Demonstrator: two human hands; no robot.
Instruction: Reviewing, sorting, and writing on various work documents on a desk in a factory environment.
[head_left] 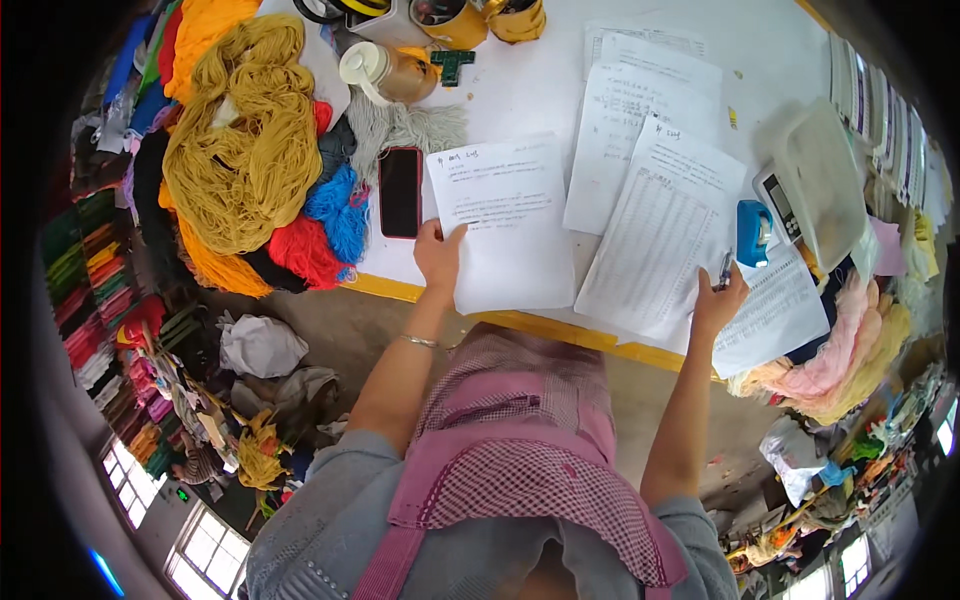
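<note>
My left hand rests on the left edge of a handwritten sheet, its thumb and fingers apart on the paper. A pen is gripped in my right hand, over the right side of a sheet with a printed table. More written pages lie under and behind that one, and another printed sheet is to the right of my right hand. A dark phone with a red case lies just left of the handwritten sheet. Beyond the pen stands a blue tape dispenser.
Yarn skeins in mustard, blue and red heap up at the table's left. A lidded drink bottle lies behind the phone. On the right are a scale, a clear plastic tub and pale pink yarn.
</note>
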